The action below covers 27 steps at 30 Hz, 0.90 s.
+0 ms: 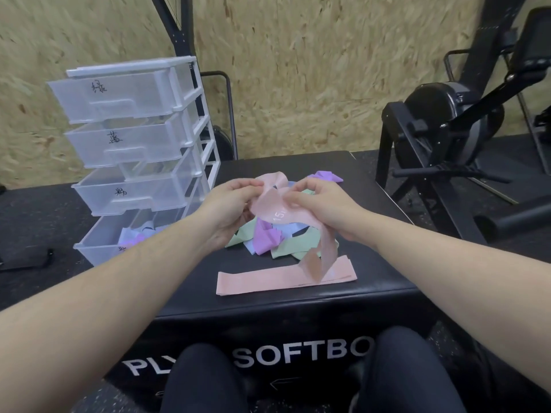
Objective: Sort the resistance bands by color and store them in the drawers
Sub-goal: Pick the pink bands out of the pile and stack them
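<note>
Both hands hold one pink resistance band [278,204] above a black soft plyo box [369,186]. My left hand [231,204] pinches its left side and my right hand [325,207] grips its right side; its loose end hangs down toward the box. Under it lies a mixed pile of green, purple and blue bands [277,239]. A flat stack of pink bands [283,278] rests near the box's front edge. A purple band [325,176] lies at the back. To the left stands a white drawer unit [134,150], all drawers pulled out; the bottom drawer [104,242] holds purple and blue bands.
A black exercise machine [447,129] stands to the right of the box. A black metal frame [179,31] rises behind the drawer unit against a chipboard wall. My knees [202,380] are against the box's front side. The floor is dark rubber.
</note>
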Motion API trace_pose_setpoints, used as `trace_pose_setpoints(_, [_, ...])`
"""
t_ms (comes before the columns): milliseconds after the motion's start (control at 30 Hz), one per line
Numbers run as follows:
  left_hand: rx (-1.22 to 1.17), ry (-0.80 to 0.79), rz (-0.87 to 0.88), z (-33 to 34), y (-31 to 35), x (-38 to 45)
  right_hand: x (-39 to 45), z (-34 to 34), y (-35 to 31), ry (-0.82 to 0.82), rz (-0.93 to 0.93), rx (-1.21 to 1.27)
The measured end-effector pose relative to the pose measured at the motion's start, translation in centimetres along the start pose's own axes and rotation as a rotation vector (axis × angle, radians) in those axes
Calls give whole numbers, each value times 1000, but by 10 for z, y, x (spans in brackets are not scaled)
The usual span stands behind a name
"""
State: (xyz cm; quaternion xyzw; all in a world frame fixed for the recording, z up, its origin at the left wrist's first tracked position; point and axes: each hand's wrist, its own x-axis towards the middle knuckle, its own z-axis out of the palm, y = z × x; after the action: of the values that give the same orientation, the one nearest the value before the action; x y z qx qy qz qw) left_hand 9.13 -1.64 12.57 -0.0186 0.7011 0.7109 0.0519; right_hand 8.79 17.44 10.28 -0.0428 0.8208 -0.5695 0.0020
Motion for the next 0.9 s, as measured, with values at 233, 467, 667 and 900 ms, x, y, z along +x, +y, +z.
trace_pose_setpoints(233, [54, -245, 6, 11, -12, -20, -14, -1, 1, 22, -19, 53])
trace_pose_setpoints(467, [285, -98, 76, 11, -26, -13, -26, -7, 16, -27, 83, 71])
trace_pose_setpoints(667, [207, -20, 103, 9, -19, -4, -33, -14, 26, -102, 138, 247])
trace_pose_setpoints(900, [20, 100, -60, 6, -16, 1, -34, -22, 30, -256, 182, 350])
